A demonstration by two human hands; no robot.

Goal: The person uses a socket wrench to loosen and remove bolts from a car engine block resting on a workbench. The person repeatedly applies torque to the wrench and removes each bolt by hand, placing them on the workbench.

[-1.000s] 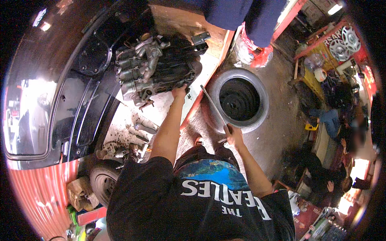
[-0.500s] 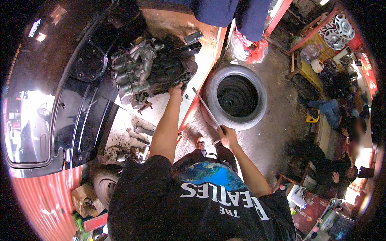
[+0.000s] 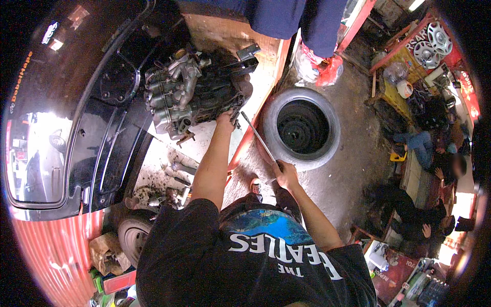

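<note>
An engine (image 3: 176, 94) with grey metal parts and dark grimy sections lies on a pale surface left of centre. My left hand (image 3: 225, 119) is at its near right edge, fingers curled by a small dark part I cannot make out. A long, slim metal bar (image 3: 260, 137) with a thicker far end is gripped in my right hand (image 3: 286, 175). It slants up and left, its tip close beside my left fingers; whether they touch is unclear. Just right of the bar lies a tire (image 3: 331, 123), flat side up.
A dark vehicle panel (image 3: 102, 112) fills the left side. Blue cloth (image 3: 273, 18) hangs at the top, near a red and clear plastic bag (image 3: 327, 69). Hubcaps (image 3: 439, 38) and seated people (image 3: 422, 148) are at the right. A wheel (image 3: 134, 238) stands lower left.
The bar's far end has shifted left, closer to my left hand. My right hand has moved slightly left and down with it. My left hand stays at the engine's edge.
</note>
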